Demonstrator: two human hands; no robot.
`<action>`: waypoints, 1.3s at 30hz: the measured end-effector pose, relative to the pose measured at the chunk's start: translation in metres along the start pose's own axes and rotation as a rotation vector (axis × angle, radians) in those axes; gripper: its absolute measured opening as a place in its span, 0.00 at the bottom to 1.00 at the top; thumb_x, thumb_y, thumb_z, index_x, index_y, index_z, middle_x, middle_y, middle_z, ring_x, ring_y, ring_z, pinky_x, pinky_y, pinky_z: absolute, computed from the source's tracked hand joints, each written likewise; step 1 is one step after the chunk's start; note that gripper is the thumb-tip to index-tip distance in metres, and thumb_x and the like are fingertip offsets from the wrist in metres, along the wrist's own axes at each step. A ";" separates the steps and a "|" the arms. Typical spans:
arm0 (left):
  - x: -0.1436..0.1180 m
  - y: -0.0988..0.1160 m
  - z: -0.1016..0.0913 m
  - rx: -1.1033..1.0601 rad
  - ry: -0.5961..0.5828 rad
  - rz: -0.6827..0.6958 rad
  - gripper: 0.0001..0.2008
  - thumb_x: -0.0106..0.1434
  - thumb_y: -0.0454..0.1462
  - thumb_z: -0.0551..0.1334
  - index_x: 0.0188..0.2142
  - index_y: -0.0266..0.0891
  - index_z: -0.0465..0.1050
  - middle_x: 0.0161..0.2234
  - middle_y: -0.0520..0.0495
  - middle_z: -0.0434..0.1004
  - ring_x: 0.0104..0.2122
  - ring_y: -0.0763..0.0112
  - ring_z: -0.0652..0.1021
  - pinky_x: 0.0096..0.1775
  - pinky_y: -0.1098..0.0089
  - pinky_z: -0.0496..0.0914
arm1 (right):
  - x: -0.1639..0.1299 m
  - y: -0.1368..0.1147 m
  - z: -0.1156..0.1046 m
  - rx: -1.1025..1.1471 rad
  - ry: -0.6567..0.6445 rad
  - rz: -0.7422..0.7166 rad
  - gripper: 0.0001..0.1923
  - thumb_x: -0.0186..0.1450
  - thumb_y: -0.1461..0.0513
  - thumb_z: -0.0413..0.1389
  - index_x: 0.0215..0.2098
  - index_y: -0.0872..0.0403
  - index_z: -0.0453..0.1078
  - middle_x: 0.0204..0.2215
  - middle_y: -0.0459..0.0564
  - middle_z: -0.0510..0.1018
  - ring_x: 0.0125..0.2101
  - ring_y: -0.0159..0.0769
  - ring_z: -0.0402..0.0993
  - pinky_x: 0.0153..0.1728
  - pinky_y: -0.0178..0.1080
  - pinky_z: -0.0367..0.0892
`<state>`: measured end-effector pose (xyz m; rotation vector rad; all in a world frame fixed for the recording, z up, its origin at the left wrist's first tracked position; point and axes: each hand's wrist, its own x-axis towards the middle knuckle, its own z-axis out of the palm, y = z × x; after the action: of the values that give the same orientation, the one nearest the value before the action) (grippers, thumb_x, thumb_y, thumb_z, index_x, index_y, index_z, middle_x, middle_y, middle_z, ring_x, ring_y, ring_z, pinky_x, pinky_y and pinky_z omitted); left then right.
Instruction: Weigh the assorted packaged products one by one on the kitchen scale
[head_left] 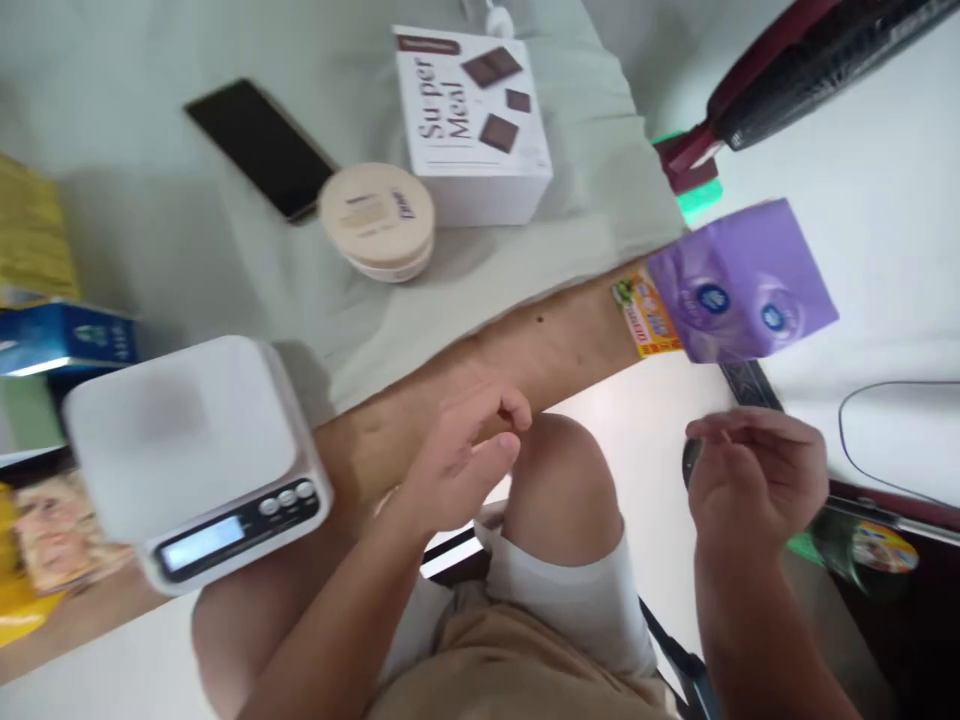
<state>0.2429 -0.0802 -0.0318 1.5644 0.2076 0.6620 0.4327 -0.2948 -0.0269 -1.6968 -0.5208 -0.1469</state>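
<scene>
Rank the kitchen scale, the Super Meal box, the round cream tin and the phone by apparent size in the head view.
1. kitchen scale, though nearest the camera
2. Super Meal box
3. and 4. phone and round cream tin: too alike to rank

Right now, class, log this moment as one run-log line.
left hand: empty, fingers curled, near knee | right hand: empty, below purple pack | scale: on table edge, nothing on it

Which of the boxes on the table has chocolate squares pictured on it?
The white box at the far side, printed "Super Meal", beside the round cream tin. The purple box shows blue badges; the blue one none.
</scene>
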 end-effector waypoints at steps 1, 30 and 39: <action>0.006 -0.004 0.010 0.041 -0.036 -0.014 0.17 0.77 0.51 0.59 0.40 0.41 0.74 0.34 0.47 0.78 0.34 0.66 0.78 0.36 0.65 0.70 | 0.009 0.005 -0.005 0.001 0.034 -0.007 0.13 0.56 0.55 0.70 0.39 0.35 0.80 0.31 0.45 0.76 0.28 0.43 0.72 0.29 0.48 0.69; 0.010 0.059 0.005 0.098 0.528 0.093 0.27 0.74 0.63 0.59 0.50 0.48 0.84 0.50 0.48 0.86 0.52 0.56 0.83 0.54 0.52 0.80 | 0.024 -0.032 0.086 0.131 -0.494 -0.476 0.38 0.59 0.40 0.62 0.67 0.27 0.63 0.63 0.48 0.67 0.68 0.62 0.68 0.71 0.71 0.67; -0.125 0.036 -0.096 0.226 1.369 0.103 0.22 0.68 0.59 0.59 0.39 0.49 0.85 0.40 0.49 0.85 0.41 0.61 0.82 0.38 0.61 0.76 | -0.071 -0.083 0.232 0.378 -1.180 -0.411 0.45 0.51 0.59 0.62 0.65 0.39 0.53 0.70 0.53 0.68 0.75 0.53 0.63 0.74 0.61 0.65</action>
<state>0.0820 -0.0663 -0.0354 1.0780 1.2417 1.7556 0.2905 -0.0820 -0.0261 -1.1393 -1.6472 0.6679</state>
